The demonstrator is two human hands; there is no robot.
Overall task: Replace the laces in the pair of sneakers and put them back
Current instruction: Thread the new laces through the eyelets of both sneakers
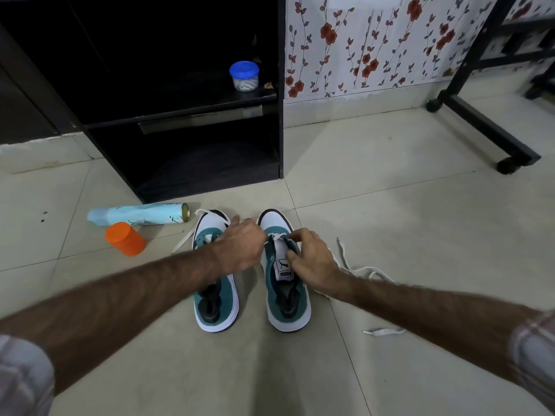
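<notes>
On the tiled floor [390,229], seen from the head camera, two green and white sneakers stand side by side with their toes toward a black shelf unit [186,139]. Both hands work at the right sneaker [283,283]. The left hand [240,244] reaches across above the left sneaker [214,307], and its fingers are bent near the white lace [277,235] at the front eyelets; whether they pinch the lace I cannot tell. The right hand [309,259] holds the upper part of the right sneaker, its fingers curled around the edge beside the tongue with the label. Another part of white lace [357,268] lies loose on the floor at the right of this sneaker, and one lace end [383,331] is lying nearer to the person. A second white lace [187,235] trails from the toe of the left sneaker. To the left of the sneakers a light blue spray can [138,216] lies on its side, and just beside it stands an orange container [125,238]. A small jar with blue lid [244,75] stands on the shelf.
</notes>
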